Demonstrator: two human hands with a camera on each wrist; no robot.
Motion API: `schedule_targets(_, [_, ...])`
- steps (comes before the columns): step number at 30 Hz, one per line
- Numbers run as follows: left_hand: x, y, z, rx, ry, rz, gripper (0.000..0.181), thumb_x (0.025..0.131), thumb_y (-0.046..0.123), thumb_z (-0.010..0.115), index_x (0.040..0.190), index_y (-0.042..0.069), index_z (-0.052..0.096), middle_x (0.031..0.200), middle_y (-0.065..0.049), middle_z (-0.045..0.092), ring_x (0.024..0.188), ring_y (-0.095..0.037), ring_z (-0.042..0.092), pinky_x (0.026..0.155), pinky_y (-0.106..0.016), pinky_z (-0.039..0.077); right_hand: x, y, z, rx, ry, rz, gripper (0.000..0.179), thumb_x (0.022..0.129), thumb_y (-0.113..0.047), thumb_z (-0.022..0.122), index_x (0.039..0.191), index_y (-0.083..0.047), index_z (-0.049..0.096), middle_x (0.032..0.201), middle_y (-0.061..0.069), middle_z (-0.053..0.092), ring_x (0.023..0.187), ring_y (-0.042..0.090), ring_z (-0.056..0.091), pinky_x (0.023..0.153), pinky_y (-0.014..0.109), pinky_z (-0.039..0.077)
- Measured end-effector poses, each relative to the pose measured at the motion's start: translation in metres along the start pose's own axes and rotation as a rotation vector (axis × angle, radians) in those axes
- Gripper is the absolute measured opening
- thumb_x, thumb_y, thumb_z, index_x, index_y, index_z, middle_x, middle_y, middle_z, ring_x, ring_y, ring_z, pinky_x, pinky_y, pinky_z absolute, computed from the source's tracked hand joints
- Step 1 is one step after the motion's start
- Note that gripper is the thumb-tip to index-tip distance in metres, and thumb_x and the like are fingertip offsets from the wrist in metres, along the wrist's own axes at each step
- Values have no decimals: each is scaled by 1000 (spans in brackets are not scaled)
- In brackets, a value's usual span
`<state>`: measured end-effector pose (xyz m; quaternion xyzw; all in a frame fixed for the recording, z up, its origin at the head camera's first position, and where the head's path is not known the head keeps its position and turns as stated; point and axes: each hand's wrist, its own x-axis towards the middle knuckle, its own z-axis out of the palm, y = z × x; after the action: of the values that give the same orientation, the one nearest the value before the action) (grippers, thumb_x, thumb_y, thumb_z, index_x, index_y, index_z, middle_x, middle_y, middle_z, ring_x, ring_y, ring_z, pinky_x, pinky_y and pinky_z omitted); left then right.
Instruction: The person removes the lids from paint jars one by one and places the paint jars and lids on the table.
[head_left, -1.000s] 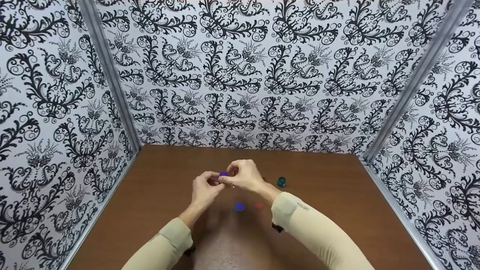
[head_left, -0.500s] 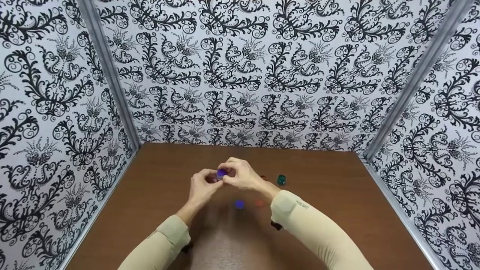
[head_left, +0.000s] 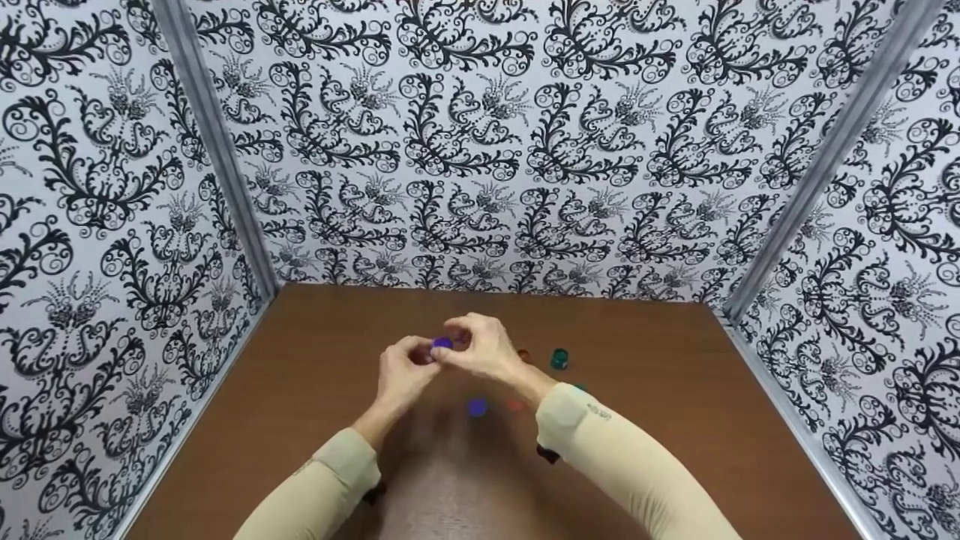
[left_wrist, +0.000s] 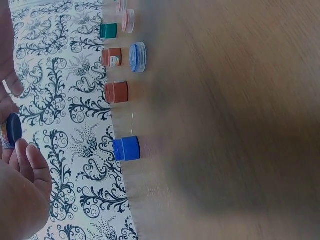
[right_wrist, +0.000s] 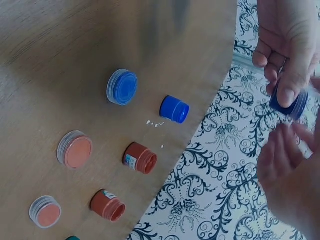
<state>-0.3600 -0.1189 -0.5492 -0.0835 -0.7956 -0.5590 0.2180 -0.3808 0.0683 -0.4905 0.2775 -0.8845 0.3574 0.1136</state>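
Both hands meet around a small dark blue-purple paint jar (head_left: 442, 344) above the table in the head view. My left hand (head_left: 403, 371) grips the jar from the left; in the right wrist view its thumb (right_wrist: 287, 96) presses on the jar's side. From the right, my right hand (head_left: 486, 351) has its thumb against the jar's purple lid and its index finger curved around above. The far side of the lid is hidden by fingers. Below the hands, an open blue paint jar (right_wrist: 174, 109) stands on the table near a blue lid (right_wrist: 122, 87).
Orange-brown jars (right_wrist: 140, 157) stand in a row, with coral lids (right_wrist: 76, 150) in front of them. Farther right is a green jar (head_left: 559, 358). Small white flecks (right_wrist: 155, 123) lie beside the blue jar. Patterned walls (head_left: 480, 150) enclose the brown table (head_left: 337, 315).
Both hands stay together on the jar, shifting slightly up and left. The right index finger has lifted and spread a little from the lid since half a second ago.
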Motion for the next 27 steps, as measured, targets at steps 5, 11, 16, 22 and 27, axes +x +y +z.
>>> schedule_targets(5, [1,0,2,4,14,-3,25,79,12,98,99,4,85,86,-13,83,74,-9,69,69,-16,56,0,-1,2,-47,72,117,51,87,-52,94,112,-9,83,99,7,83,86,16,74,82,35,62])
schedule_targets(11, [1,2,1,-4,16,-9,27,78,11,98,100,3,85,86,-12,83,74,-9,69,69,-16,56,0,-2,5,-53,64,150,44,87,-53,94,100,-13,81,88,2,82,75,6,65,72,28,58])
schedule_targets(16, [1,0,1,-16,3,1,24,80,12,98,99,4,85,86,-12,83,74,-8,70,69,-15,57,1,-4,4,-43,42,98,33,88,-40,93,104,-11,84,92,4,80,78,6,62,75,26,56])
schedule_targets(22, [0,-3,0,-10,-6,14,20,82,8,96,99,3,85,87,-14,83,74,-8,70,70,-15,57,1,-4,4,-20,-33,-45,29,88,-18,81,114,-6,86,97,12,75,86,16,66,79,24,54])
schedule_targets(27, [-1,-4,-1,-18,-13,15,22,83,9,97,101,3,86,89,-14,83,76,-9,72,72,-16,59,1,-5,3,40,-95,-79,37,92,-10,73,126,-1,82,109,17,74,97,23,68,86,25,56])
